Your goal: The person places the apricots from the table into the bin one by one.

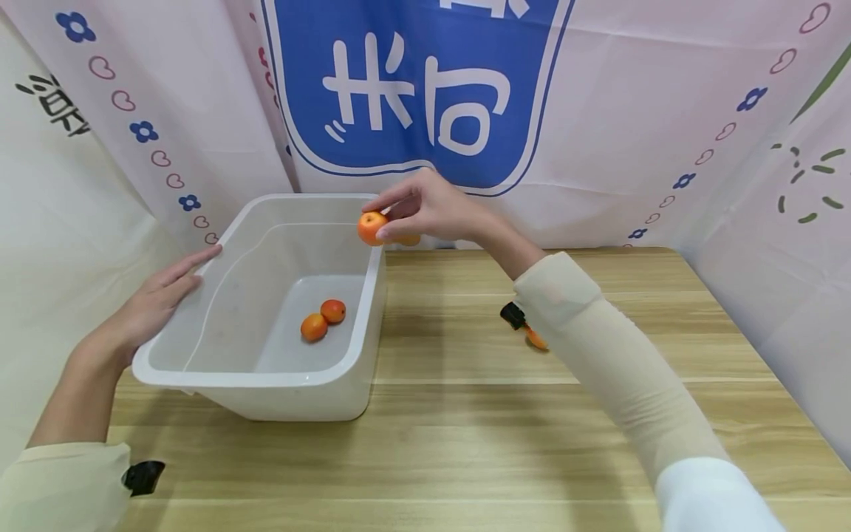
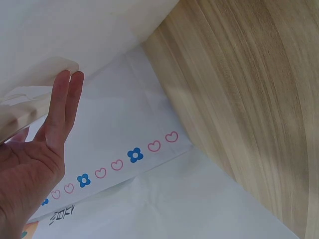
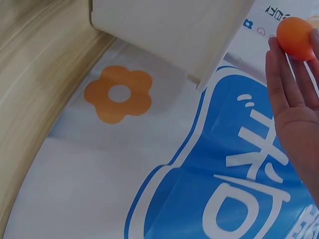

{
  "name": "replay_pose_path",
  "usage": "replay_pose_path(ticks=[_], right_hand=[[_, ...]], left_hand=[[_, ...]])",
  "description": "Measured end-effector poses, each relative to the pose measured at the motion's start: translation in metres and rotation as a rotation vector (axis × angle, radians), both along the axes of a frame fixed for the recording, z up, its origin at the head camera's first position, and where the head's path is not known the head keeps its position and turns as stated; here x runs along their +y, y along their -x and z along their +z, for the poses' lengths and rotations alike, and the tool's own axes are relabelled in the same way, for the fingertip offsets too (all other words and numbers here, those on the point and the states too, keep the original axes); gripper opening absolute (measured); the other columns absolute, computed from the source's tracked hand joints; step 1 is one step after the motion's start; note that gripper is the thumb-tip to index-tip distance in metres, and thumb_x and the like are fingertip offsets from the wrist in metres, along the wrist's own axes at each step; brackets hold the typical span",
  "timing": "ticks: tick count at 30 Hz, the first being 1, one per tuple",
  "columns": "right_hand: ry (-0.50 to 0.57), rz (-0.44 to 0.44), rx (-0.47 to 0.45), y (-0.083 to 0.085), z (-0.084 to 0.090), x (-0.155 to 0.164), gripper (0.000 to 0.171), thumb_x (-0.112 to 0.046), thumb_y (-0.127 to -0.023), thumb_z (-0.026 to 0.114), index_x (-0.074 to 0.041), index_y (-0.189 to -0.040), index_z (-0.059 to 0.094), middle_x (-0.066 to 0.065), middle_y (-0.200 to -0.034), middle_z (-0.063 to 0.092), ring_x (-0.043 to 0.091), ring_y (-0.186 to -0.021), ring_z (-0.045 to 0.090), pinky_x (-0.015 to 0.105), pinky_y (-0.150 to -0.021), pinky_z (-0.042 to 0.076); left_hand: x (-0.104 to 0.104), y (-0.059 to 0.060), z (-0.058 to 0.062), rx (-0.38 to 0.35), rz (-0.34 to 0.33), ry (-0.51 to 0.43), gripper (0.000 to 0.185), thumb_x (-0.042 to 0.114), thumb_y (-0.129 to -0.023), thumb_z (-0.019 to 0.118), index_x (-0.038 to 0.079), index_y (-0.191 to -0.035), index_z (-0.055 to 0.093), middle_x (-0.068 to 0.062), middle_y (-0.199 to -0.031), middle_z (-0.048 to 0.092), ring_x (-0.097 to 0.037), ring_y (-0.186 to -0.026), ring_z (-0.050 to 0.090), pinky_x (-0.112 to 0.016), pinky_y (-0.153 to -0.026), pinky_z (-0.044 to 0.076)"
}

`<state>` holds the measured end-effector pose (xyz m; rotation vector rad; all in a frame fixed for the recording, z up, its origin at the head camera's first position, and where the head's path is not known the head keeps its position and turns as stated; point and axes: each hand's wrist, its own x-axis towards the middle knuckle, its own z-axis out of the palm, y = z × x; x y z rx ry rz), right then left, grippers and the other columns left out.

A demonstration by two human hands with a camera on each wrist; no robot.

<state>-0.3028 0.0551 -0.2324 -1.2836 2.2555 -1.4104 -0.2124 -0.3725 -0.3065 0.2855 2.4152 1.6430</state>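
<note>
A white plastic bin (image 1: 362, 347) stands on the table with two orange-red fruits (image 1: 314, 326) lying together on its floor. My left hand (image 1: 156, 299) rests on the bin's left rim. In the left wrist view its straight fingers (image 2: 58, 107) touch the bin's outer wall. Above the far right corner of the bin, my right hand (image 1: 432, 210) pinches a small round orange fruit (image 1: 371, 227) between thumb and fingers. The right wrist view shows that fruit (image 3: 295, 39) at the fingertips. Another orange fruit (image 1: 536, 339) lies on the table, partly hidden by the right forearm.
The wooden table (image 1: 452, 443) extends to the right of the bin. A printed curtain (image 1: 598, 133) hangs behind it, with an orange flower print (image 3: 142, 82) low down near the bin. Black straps (image 1: 142, 478) show at both wrists.
</note>
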Motion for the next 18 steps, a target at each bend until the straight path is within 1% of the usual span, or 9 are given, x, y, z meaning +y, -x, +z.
replay_pose_path(ticks=[5, 7, 10, 15, 18], right_hand=[[-0.041, 0.011, 0.018, 0.0, 0.003, -0.019, 0.041, -0.006, -0.09, 0.081, 0.004, -0.129, 0.07, 0.015, -0.119, 0.074, 0.021, -0.103, 0.075, 0.029, -0.093, 0.059], [-0.061, 0.019, 0.012, 0.0, 0.003, -0.027, 0.043, -0.006, -0.09, 0.081, 0.005, -0.13, 0.069, 0.015, -0.121, 0.073, 0.021, -0.104, 0.074, 0.028, -0.094, 0.059], [-0.087, 0.028, -0.007, 0.0, 0.002, -0.038, 0.043, -0.006, -0.091, 0.08, 0.005, -0.131, 0.068, 0.015, -0.124, 0.072, 0.02, -0.106, 0.073, 0.025, -0.095, 0.058], [-0.108, 0.039, -0.025, 0.001, -0.001, -0.055, 0.04, -0.004, -0.093, 0.078, 0.003, -0.131, 0.069, 0.013, -0.122, 0.071, 0.019, -0.105, 0.072, 0.024, -0.092, 0.058], [-0.12, 0.046, -0.026, 0.003, -0.003, -0.064, 0.038, -0.004, -0.093, 0.077, 0.003, -0.13, 0.07, 0.012, -0.12, 0.072, 0.019, -0.106, 0.071, 0.023, -0.091, 0.059]], left_hand=[[0.0, 0.0, -0.001, 0.001, 0.014, 0.055, 0.051, 0.03, -0.115, 0.031, 0.038, -0.165, 0.025, 0.01, -0.148, 0.041, 0.003, -0.103, 0.066, -0.027, -0.076, 0.063], [0.0, 0.0, -0.001, 0.005, 0.018, 0.077, 0.051, 0.031, -0.115, 0.031, 0.038, -0.165, 0.024, 0.002, -0.155, 0.036, 0.004, -0.103, 0.065, -0.027, -0.076, 0.063], [0.0, 0.0, -0.001, 0.005, 0.019, 0.087, 0.051, 0.031, -0.115, 0.03, 0.039, -0.165, 0.023, 0.001, -0.155, 0.036, 0.004, -0.103, 0.065, -0.028, -0.076, 0.063], [0.001, 0.0, 0.0, -0.007, 0.021, 0.075, 0.051, 0.031, -0.115, 0.031, 0.039, -0.165, 0.024, 0.009, -0.149, 0.041, 0.003, -0.102, 0.066, -0.029, -0.075, 0.063], [0.002, 0.0, 0.001, -0.008, 0.025, 0.088, 0.051, 0.031, -0.115, 0.03, 0.039, -0.165, 0.023, 0.004, -0.152, 0.039, 0.004, -0.102, 0.066, -0.028, -0.075, 0.063]])
